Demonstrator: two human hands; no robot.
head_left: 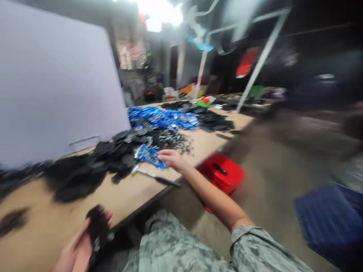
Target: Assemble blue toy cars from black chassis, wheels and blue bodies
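Observation:
My left hand [78, 245], low at the left, is closed around a dark, flat piece [98, 226] with small pale bits at its lower edge; blur hides what kind it is. My right hand [174, 160] reaches over the front part of the table, its fingers closed on the near end of a blue, patterned flat piece [150, 155]. Just below that piece lies a long tool with a black handle [167, 181] and a pale shaft. Behind my right hand, small grey parts [170, 139] lie scattered beside the dark heap.
Black pieces [76, 173] lie heaped along the wooden table [113, 194], with blue pieces [161, 117] piled farther back. A large white panel [56, 83] stands at the left. Red stool-like object [224, 172] and blue crate [326, 219] sit on the floor at the right.

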